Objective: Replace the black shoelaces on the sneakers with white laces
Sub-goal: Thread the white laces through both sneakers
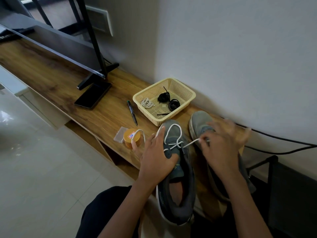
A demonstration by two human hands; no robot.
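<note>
1. Done: both black laces point(164, 97) are out. They lie bundled in the basket point(191, 96), mid-frame, on the bench point(51, 66).
2. In progress: the white lace point(191, 143) is in the near sneaker point(178, 170), lower ctr. A loop stands over the toe and the strands cross by the upper eyelets. Looks like the tying stage to me, threading done or nearly.
3. My left hand point(154, 157): fingers spread straight along the sneaker's side, thumb across the tongue, steadying it. One lace end curls over the fingers; no clear pinch.
4. My right hand point(223, 146): blurred, but thumb + forefinger seem to pinch the other lace end, drawn taut to the right.
5. Left to do: the second sneaker point(199, 123), right of ctr, is mostly under my right hand, so I can't tell re its eyelets. A spare white coil point(147, 103) lies in the basket, so it's prob. unlaced.
6. Est.: approx. halfway, maybe a bit under.
</note>
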